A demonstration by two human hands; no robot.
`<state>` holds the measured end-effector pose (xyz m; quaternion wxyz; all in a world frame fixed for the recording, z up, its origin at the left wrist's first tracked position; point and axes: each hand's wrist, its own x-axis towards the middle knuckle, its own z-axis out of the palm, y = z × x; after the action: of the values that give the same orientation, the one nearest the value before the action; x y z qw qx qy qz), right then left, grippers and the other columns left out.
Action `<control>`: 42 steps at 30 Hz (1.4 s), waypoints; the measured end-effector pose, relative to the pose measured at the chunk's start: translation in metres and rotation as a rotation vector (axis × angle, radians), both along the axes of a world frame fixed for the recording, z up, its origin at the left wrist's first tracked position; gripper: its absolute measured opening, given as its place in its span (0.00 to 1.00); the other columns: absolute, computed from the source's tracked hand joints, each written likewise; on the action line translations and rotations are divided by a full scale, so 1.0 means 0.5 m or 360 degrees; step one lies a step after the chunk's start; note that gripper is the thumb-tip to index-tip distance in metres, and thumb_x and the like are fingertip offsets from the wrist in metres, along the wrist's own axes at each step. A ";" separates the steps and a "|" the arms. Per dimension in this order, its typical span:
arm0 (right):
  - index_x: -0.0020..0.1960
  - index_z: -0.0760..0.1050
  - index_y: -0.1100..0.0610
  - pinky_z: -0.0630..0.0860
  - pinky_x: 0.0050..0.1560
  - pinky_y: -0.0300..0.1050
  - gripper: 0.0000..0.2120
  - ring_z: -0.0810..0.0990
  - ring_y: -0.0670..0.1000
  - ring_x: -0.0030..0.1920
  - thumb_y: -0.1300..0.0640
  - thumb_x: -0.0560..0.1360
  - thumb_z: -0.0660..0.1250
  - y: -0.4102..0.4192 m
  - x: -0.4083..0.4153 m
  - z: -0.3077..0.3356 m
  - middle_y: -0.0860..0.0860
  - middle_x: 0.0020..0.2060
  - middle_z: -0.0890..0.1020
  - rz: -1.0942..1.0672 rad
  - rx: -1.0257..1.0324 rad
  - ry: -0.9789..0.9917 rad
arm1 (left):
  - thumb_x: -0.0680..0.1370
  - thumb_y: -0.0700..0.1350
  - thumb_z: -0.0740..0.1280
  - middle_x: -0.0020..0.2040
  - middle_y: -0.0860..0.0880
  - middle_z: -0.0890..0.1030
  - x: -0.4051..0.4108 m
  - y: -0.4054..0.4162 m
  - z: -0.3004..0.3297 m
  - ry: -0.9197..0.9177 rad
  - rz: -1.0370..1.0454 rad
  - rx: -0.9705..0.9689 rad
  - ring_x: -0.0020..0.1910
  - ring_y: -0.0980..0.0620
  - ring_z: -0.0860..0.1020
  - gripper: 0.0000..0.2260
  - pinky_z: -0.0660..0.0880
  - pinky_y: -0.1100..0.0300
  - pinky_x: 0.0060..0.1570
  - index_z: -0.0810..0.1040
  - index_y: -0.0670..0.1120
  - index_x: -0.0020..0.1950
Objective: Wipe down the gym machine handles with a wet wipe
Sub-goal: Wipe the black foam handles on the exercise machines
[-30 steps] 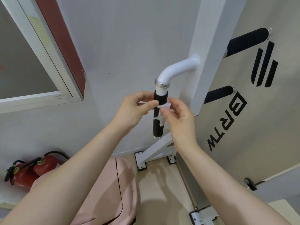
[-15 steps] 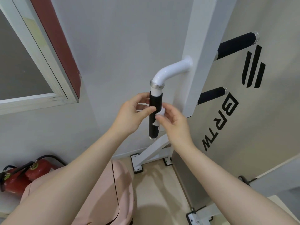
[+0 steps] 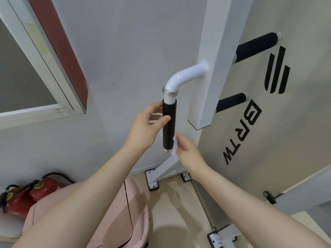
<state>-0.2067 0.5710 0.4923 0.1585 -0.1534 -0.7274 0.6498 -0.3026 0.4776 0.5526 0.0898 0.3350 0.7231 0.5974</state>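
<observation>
The black foam-covered vertical handle [image 3: 168,125] is seen at the centre of the scene, hanging below a glossy white bent tube [image 3: 184,76] that is joined to the white upright post [image 3: 214,59] of the machine. The upper part of the handle is held by the left hand [image 3: 146,125], with the thumb laid across its near side and the fingers curled behind it. A crumpled white wet wipe [image 3: 174,146] is pinched in the fingers of the right hand [image 3: 188,151] and is pressed against the lower right side of the handle, just above its metal end cap. Two further black foam grips [image 3: 256,46] are visible to the right. A pink lidded bin [image 3: 129,212] and red fire extinguishers [image 3: 26,196] are placed near the floor at the left.
</observation>
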 end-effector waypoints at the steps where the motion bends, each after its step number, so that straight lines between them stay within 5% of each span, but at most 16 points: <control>1: 0.59 0.73 0.46 0.70 0.56 0.29 0.19 0.75 0.43 0.61 0.66 0.80 0.53 0.002 0.005 -0.008 0.48 0.58 0.80 0.0048 0.0031 -0.0105 | 0.75 0.39 0.67 0.48 0.62 0.78 0.000 -0.001 0.000 0.0005 0.0003 -0.0007 0.40 0.68 0.76 0.14 0.72 0.73 0.46 0.75 0.52 0.58; 5: 0.61 0.72 0.49 0.69 0.53 0.25 0.20 0.76 0.31 0.53 0.70 0.78 0.54 0.034 -0.014 0.069 0.42 0.53 0.79 -0.0038 -0.0027 0.0222 | 0.75 0.39 0.67 0.49 0.60 0.79 0.002 -0.002 0.004 0.0018 -0.0029 -0.0013 0.41 0.66 0.77 0.13 0.71 0.73 0.44 0.75 0.54 0.56; 9: 0.60 0.75 0.51 0.72 0.57 0.33 0.18 0.79 0.39 0.54 0.68 0.77 0.60 0.028 -0.023 0.112 0.46 0.53 0.81 -0.0196 -0.0002 0.0443 | 0.75 0.39 0.68 0.50 0.56 0.80 0.007 -0.002 0.011 -0.0006 -0.0053 -0.0025 0.44 0.60 0.79 0.13 0.73 0.69 0.44 0.75 0.56 0.53; 14: 0.54 0.80 0.54 0.76 0.57 0.41 0.11 0.80 0.43 0.50 0.65 0.76 0.63 0.039 0.032 0.068 0.46 0.47 0.83 -0.0415 0.0213 0.0229 | 0.74 0.37 0.67 0.53 0.58 0.75 0.020 0.003 0.019 0.0095 0.0095 -0.0037 0.49 0.59 0.76 0.28 0.72 0.72 0.46 0.61 0.52 0.70; 19: 0.51 0.80 0.53 0.75 0.50 0.36 0.11 0.80 0.42 0.47 0.64 0.77 0.61 0.118 0.075 0.089 0.46 0.45 0.83 -0.0954 0.0102 0.0433 | 0.71 0.31 0.64 0.68 0.45 0.64 0.055 0.027 0.047 0.1092 0.0296 -0.0031 0.64 0.49 0.64 0.32 0.60 0.63 0.65 0.57 0.47 0.72; 21: 0.54 0.79 0.53 0.73 0.50 0.35 0.11 0.78 0.38 0.47 0.61 0.78 0.59 0.157 0.081 0.100 0.42 0.46 0.82 -0.1117 0.0128 0.0467 | 0.68 0.30 0.64 0.68 0.44 0.61 0.063 0.048 0.057 0.1667 0.0329 -0.0044 0.66 0.45 0.63 0.31 0.61 0.56 0.64 0.61 0.46 0.69; 24: 0.61 0.75 0.55 0.69 0.54 0.34 0.15 0.75 0.38 0.51 0.61 0.80 0.54 0.207 0.086 0.098 0.42 0.52 0.78 -0.1256 0.0320 0.0368 | 0.65 0.27 0.65 0.69 0.41 0.67 0.074 0.088 0.046 0.2135 0.0237 -0.0173 0.62 0.42 0.67 0.29 0.69 0.52 0.53 0.68 0.45 0.64; 27: 0.62 0.75 0.57 0.69 0.55 0.39 0.16 0.75 0.48 0.55 0.63 0.80 0.54 0.252 0.080 0.084 0.48 0.53 0.78 -0.1318 0.0513 0.0302 | 0.61 0.33 0.74 0.67 0.37 0.72 0.087 0.117 0.025 0.2161 0.0233 -0.0527 0.57 0.42 0.69 0.30 0.71 0.53 0.44 0.73 0.43 0.63; 32: 0.58 0.76 0.60 0.69 0.49 0.36 0.12 0.78 0.53 0.51 0.64 0.78 0.57 0.287 0.062 0.074 0.55 0.51 0.81 -0.1208 0.0938 0.0316 | 0.59 0.39 0.79 0.69 0.33 0.66 0.100 0.138 0.013 0.2006 0.0253 -0.0736 0.63 0.37 0.71 0.37 0.76 0.51 0.49 0.72 0.43 0.66; 37: 0.57 0.77 0.63 0.67 0.63 0.48 0.16 0.75 0.61 0.62 0.59 0.77 0.56 0.279 0.027 0.040 0.57 0.56 0.81 -0.0579 0.1731 0.0245 | 0.59 0.37 0.80 0.67 0.27 0.64 0.106 0.151 0.030 0.1897 0.0223 -0.0928 0.53 0.35 0.79 0.36 0.74 0.60 0.30 0.73 0.39 0.65; 40: 0.64 0.73 0.61 0.55 0.69 0.50 0.19 0.69 0.58 0.68 0.65 0.75 0.54 0.320 0.032 0.041 0.55 0.63 0.76 -0.0465 0.1919 0.0070 | 0.59 0.33 0.78 0.68 0.27 0.64 0.094 0.154 0.022 0.1938 0.0244 -0.0870 0.54 0.34 0.77 0.35 0.73 0.59 0.33 0.73 0.39 0.66; 42: 0.63 0.73 0.62 0.55 0.70 0.50 0.19 0.69 0.59 0.67 0.68 0.74 0.55 0.353 0.040 0.049 0.56 0.64 0.75 -0.0727 0.1865 -0.0037 | 0.60 0.32 0.77 0.70 0.28 0.60 0.079 0.156 0.008 0.1960 0.0264 -0.0806 0.55 0.35 0.75 0.37 0.73 0.58 0.37 0.71 0.41 0.68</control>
<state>-0.1868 0.7475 0.5167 0.3433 -0.1996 -0.9132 0.0912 -0.2630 0.5555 0.5567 -0.3095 0.5266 0.7835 0.1139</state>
